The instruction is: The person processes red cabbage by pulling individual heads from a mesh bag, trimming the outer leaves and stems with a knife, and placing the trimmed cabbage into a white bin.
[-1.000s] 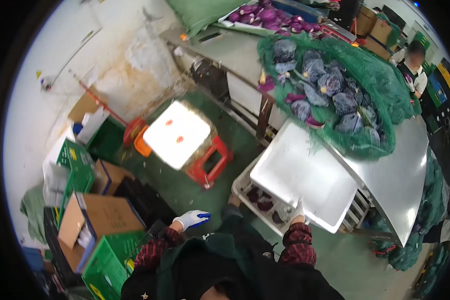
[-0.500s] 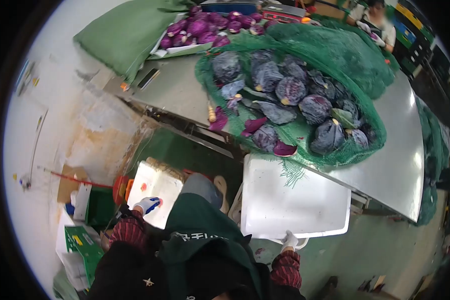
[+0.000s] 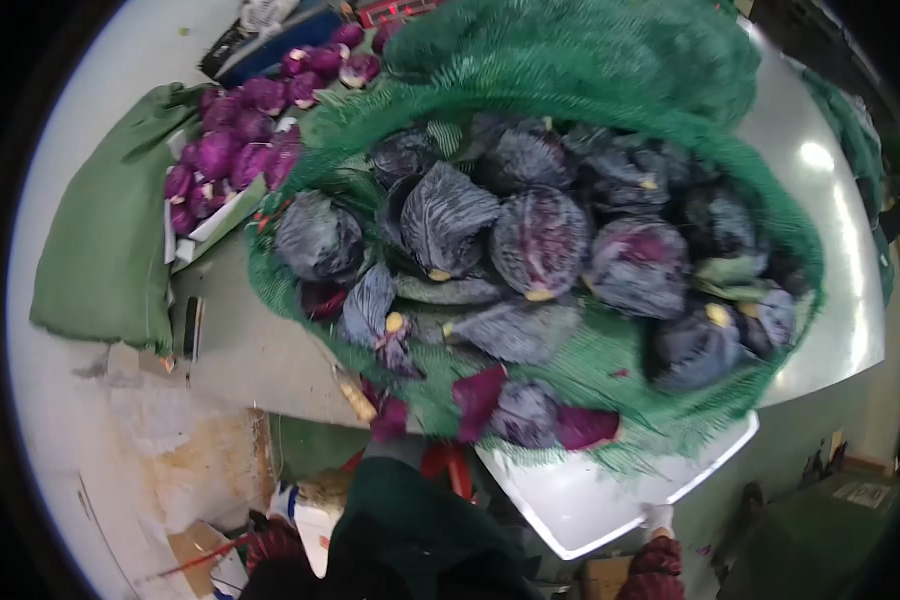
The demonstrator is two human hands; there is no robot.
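now that the netted cabbages (image 3: 539, 243) on the table (image 3: 255, 370) lie closer, easier to reach, the right hand (image 3: 658, 518) meets the white tub (image 3: 570, 500)'s rim, the left hand (image 3: 283, 501) a white surface (image 3: 314, 532), both grips unclear.

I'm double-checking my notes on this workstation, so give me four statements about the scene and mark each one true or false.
Dark cabbages lie in the open green net. True.
The bright purple heads lie inside that net too. False: the bright purple heads are outside it, beside a green sack.
The right hand is at the white tub's rim. True.
The tub is heaped with cabbages. False: its visible inside is bare.
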